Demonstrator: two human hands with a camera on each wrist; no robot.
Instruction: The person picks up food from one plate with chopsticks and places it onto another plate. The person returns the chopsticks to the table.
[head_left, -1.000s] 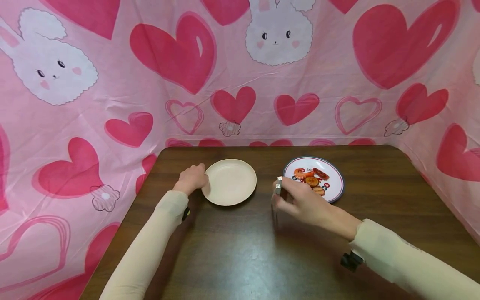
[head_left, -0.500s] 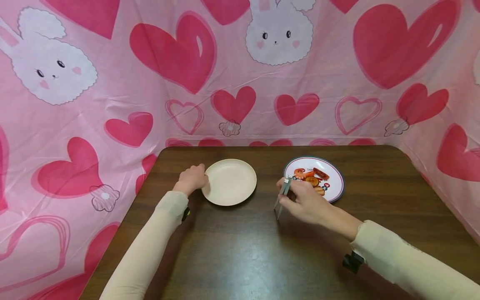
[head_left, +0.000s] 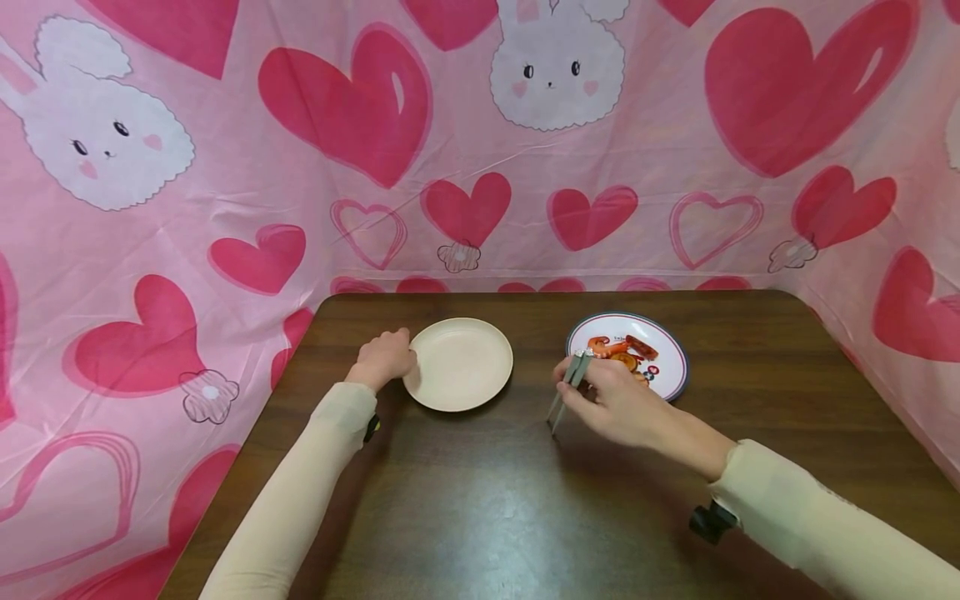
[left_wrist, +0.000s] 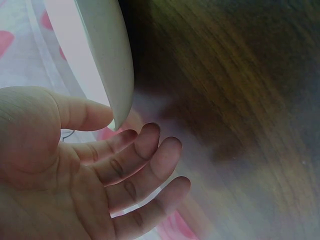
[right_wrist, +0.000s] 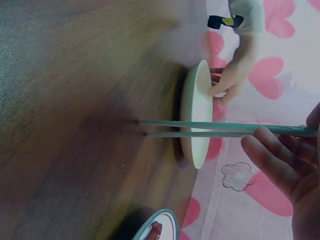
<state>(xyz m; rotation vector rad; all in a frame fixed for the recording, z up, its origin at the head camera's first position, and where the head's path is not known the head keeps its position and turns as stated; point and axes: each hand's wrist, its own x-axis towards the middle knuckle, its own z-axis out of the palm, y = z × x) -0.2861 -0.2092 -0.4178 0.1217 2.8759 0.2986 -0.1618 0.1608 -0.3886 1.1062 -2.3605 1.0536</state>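
In the head view, my left hand (head_left: 384, 358) pinches the left rim of a cream plate (head_left: 459, 365) lying on the table. The left wrist view has the thumb on that rim, with the fingers (left_wrist: 165, 157) loosely bent below and beside it. My right hand (head_left: 618, 404) grips a pair of grey-green chopsticks (right_wrist: 215, 125) close to their upper ends. Their tips point down, slightly apart with nothing between them, near the tabletop right of the cream plate. Behind this hand is a white plate (head_left: 671, 367) with a blue rim, bearing a shrimp (head_left: 598, 346), a sausage (head_left: 642, 347) and other food pieces, partly hidden.
The dark wooden table (head_left: 450, 500) extends toward me, with its back edge just beyond the plates. A pink cloth (head_left: 465, 150) with hearts and rabbits hangs behind and at both sides. Dark wrist cameras (head_left: 711, 522) are strapped under the sleeves.
The right hand has turned the chopsticks, and their tips have come together somewhat over the last half second. It has shifted slightly right. The left hand and both plates stay put.
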